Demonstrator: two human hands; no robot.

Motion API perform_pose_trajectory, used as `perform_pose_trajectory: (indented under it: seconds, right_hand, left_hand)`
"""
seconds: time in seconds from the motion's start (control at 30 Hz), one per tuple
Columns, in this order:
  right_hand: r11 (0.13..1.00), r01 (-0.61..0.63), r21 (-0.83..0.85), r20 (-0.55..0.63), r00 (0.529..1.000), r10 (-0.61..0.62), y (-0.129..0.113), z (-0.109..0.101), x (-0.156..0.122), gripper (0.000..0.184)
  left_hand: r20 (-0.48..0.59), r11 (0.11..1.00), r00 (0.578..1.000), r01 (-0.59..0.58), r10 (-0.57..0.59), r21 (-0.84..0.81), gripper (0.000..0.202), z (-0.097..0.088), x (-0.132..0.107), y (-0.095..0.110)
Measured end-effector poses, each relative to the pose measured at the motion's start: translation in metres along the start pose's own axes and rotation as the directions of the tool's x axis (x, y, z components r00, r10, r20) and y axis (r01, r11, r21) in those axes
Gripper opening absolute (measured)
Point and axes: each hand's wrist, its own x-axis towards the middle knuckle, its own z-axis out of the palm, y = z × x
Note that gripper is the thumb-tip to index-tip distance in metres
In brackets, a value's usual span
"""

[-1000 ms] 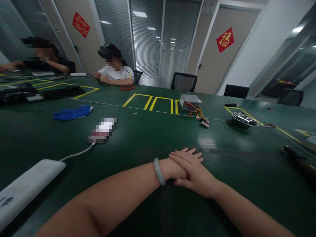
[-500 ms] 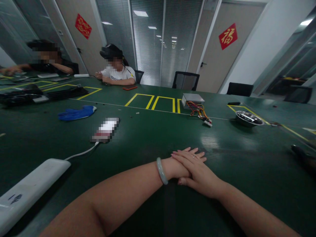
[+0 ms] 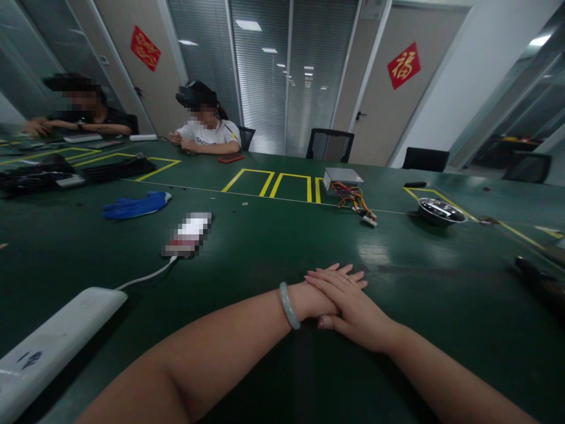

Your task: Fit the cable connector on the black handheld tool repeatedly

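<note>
The right hand [image 3: 353,309] lies flat across the back of the left hand [image 3: 311,301], and both rest on the dark green bench [image 3: 273,247]. The right fingers [image 3: 326,281] are stretched out side by side, loosely together and clamped on nothing. The left fingers are mostly hidden beneath them, and nothing shows in their hold. A pale green stone bangle [image 3: 289,306] circles the left wrist, just behind the fingers.

To the left of the fingers, well apart, a flat blurred device [image 3: 188,234] lies on the bench. A thin white cable [image 3: 143,277] runs from it to a long white plastic block [image 3: 57,341]. Farther left lies a crumpled blue glove [image 3: 135,205].

Beyond the fingers, a grey metal box [image 3: 342,176] trails a bundle of coloured wires [image 3: 355,203]. A round shiny metal bowl [image 3: 439,211] sits off to the right of them. Two other people [image 3: 205,132] sit at the far left, arms on the bench.
</note>
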Motion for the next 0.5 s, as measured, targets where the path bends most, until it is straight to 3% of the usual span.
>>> perform_pose_trajectory:
  seconds: [0.07, 0.17, 0.23, 0.5]
  right_hand:
    - [1.0, 0.005, 0.001, 0.0, 1.0, -0.005, 0.0, 0.0, 0.0, 0.075]
    - [1.0, 0.007, -0.002, 0.001, 1.0, -0.007, -0.001, 0.0, 0.0, 0.073]
    - [1.0, 0.008, -0.004, 0.002, 1.0, -0.008, -0.001, 0.0, 0.0, 0.071]
    - [1.0, 0.003, 0.004, 0.012, 1.0, -0.003, -0.001, 0.0, -0.001, 0.07]
  left_hand:
    - [0.025, 0.998, 0.999, -0.037, 0.038, -0.045, 0.082, -0.002, 0.001, -0.001]
    - [0.03, 0.972, 0.974, -0.223, 0.226, -0.074, 0.077, -0.006, 0.002, -0.004]
    - [0.002, 0.955, 0.957, -0.29, 0.291, -0.066, 0.076, -0.007, 0.004, -0.006]
    - [0.009, 0.949, 0.951, -0.308, 0.309, -0.063, 0.076, 0.007, 0.016, -0.009]
